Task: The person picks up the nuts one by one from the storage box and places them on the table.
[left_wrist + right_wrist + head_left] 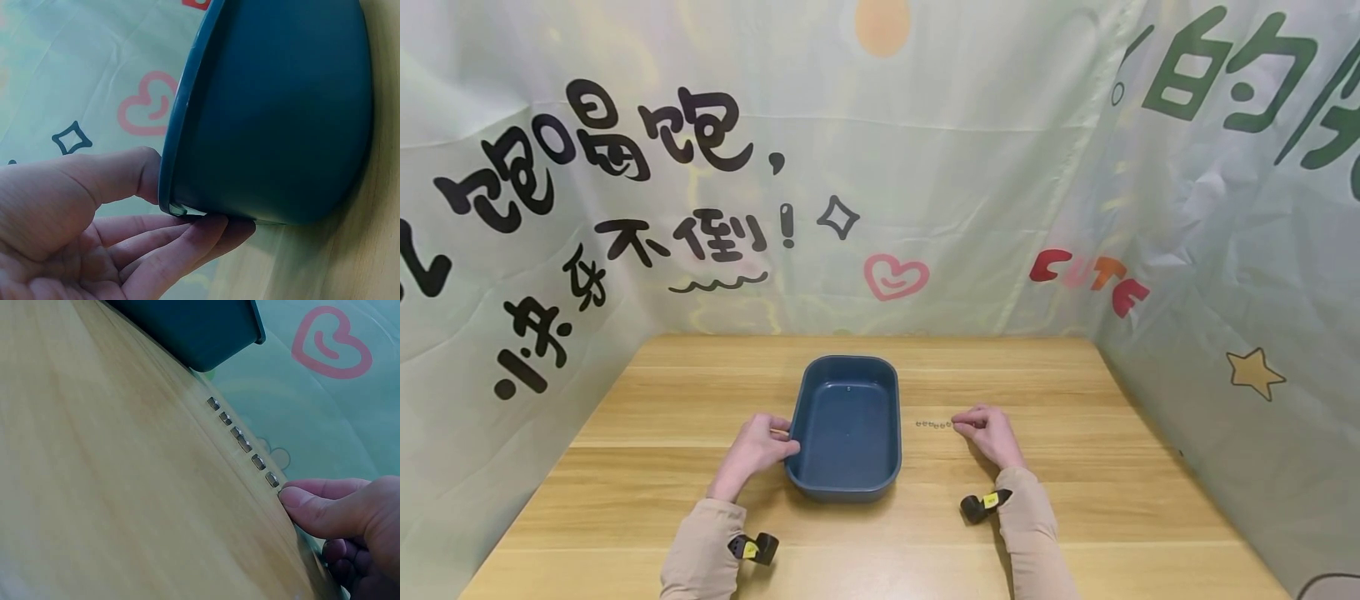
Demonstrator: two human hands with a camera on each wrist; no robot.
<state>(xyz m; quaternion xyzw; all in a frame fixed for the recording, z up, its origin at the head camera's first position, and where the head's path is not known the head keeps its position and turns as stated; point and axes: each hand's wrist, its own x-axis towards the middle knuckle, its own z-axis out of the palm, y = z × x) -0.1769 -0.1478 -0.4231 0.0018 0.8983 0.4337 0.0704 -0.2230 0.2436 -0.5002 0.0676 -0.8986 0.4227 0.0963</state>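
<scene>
A deep blue rectangular plastic basin (842, 483) stands on the table, left of the middle. My left hand (752, 454) grips its left rim, thumb at the lip and fingers against the outer wall, as the left wrist view also shows. To the right of the basin lies a short row of small metal hex nuts (244, 444). At the row's right end my right hand (992, 437) pinches a nut between thumb and forefinger, mostly hidden by the fingertips. In the right wrist view, the other fingers of that hand are curled in underneath.
The wooden table (1120, 517) reaches back to a printed cloth backdrop (970, 192), which also hangs along both sides. A small black camera sits on each wrist, over beige sleeves (1037, 533).
</scene>
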